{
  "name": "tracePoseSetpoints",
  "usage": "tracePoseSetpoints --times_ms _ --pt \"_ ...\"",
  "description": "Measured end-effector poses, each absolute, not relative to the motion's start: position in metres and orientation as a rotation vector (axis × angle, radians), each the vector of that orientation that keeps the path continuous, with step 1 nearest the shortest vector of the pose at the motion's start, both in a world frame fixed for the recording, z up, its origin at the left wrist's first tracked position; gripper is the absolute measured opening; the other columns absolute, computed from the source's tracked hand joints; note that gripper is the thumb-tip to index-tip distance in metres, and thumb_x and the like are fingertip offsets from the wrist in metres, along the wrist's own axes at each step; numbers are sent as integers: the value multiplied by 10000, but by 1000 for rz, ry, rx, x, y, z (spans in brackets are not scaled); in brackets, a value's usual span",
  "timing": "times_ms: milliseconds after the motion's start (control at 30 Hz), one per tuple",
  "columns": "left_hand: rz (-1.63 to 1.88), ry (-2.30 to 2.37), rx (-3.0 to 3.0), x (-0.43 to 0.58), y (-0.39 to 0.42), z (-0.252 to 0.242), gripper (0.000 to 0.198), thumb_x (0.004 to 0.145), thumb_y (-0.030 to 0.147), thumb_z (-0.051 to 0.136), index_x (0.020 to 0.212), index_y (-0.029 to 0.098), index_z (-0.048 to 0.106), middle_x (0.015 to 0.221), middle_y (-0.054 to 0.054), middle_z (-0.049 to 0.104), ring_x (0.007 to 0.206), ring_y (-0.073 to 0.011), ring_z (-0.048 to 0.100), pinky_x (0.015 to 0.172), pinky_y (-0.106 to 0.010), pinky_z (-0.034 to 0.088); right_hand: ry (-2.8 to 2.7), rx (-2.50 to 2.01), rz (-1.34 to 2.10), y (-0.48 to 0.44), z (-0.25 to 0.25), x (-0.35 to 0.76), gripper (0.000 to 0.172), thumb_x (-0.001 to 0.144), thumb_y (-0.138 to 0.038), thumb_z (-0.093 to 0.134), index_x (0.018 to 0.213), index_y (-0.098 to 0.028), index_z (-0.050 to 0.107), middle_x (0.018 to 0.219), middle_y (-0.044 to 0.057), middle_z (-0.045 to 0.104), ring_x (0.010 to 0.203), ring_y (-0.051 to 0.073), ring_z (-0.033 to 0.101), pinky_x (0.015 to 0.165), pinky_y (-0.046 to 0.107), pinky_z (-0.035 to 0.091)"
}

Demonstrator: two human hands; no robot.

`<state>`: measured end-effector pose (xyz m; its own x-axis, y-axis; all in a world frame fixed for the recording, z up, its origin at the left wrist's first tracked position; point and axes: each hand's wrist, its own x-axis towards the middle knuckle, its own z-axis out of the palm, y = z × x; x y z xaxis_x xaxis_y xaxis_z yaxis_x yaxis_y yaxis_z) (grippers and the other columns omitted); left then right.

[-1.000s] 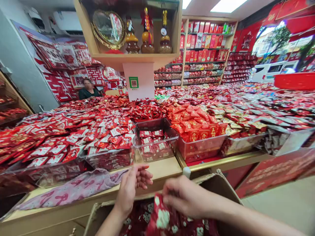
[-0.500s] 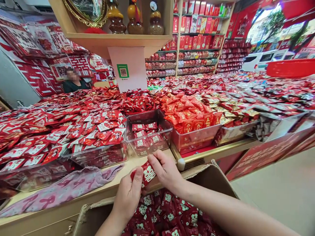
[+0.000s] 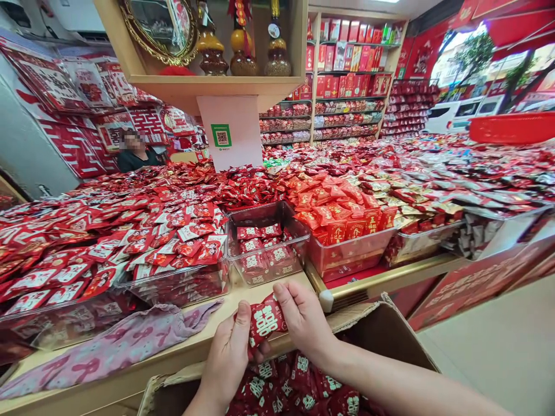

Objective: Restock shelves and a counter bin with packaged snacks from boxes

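Between my hands is a small red packet (image 3: pixel 265 319) with white double-happiness characters. My left hand (image 3: pixel 232 352) pinches its left side, thumb on top. My right hand (image 3: pixel 306 320) grips the upper right end between thumb and fingers. Below them a cardboard box (image 3: pixel 385 329) stands with its top open, full of similar red packets (image 3: pixel 299 375). Just beyond my hands, a clear plastic bin (image 3: pixel 269 274) on the counter holds several such packets low down, most of its walls showing.
Heaped bins of red-and-white packets (image 3: pixel 173 248) lie to the left, orange-red packets (image 3: pixel 347 219) to the right. A pink patterned cloth (image 3: pixel 117 346) drapes the counter edge. A wooden display shelf (image 3: pixel 217 86) overhangs the counter. A person (image 3: pixel 136 153) sits at the back left.
The packet has turned more face-up, showing more of its front, and my right hand has shifted to its right end. The view has tilted slightly upward.
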<state>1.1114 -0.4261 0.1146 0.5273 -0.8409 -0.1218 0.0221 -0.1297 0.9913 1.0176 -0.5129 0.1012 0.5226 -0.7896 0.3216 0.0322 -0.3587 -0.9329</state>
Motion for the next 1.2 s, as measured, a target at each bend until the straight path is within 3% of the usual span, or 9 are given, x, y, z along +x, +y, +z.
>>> tracePoseSetpoints --times_ms 200,400,533,667,833,1033,1200 --pt "-961 -862 1509 1116 -429 120 363 626 513 622 669 154 587 475 11 582 363 -91 481 360 -187 340 608 -1624 -885 -516 95 1022 380 839 -475 342 614 -172 387 551 -36 372 520 75 341 503 206 306" --pt "-1048 -852 1468 1115 -429 122 331 682 490 581 671 160 570 511 2 598 393 -98 506 382 -185 316 539 -1464 -802 -517 92 1022 381 816 -512 368 651 -170 403 544 -38 406 488 73 372 480 202 333" --pt "-929 -932 1493 1118 -428 119 305 672 464 607 692 160 587 497 9 582 417 -103 479 370 -187 281 419 -1460 -750 -519 96 1018 332 783 -490 454 733 -162 445 654 -22 452 584 79 411 563 202 371" --pt "-900 -945 1505 1118 -430 117 320 671 462 610 737 150 633 440 20 551 408 -92 420 369 -186 255 419 -1401 -736 -522 98 1012 341 757 -478 500 672 -156 425 600 -33 423 551 68 363 538 196 336" --pt "-955 -877 1445 1118 -431 118 405 633 526 612 767 144 635 558 -11 624 409 -94 467 378 -191 287 481 -1380 -693 -524 99 1006 343 734 -469 527 649 -148 444 561 -41 417 515 58 334 502 191 301" --pt "-906 -671 1369 1123 -429 117 464 756 562 415 876 140 565 594 -37 638 462 -128 553 392 -187 307 481 -1747 -984 -560 158 1009 247 752 -374 524 683 -138 538 570 -27 469 536 70 402 503 195 328" --pt "-934 -797 1426 1129 -431 109 405 749 512 467 875 143 572 614 -29 628 486 -119 560 396 -181 315 656 -1755 -957 -625 194 1067 186 765 -246 525 627 -121 528 504 -27 476 445 56 391 439 195 323"
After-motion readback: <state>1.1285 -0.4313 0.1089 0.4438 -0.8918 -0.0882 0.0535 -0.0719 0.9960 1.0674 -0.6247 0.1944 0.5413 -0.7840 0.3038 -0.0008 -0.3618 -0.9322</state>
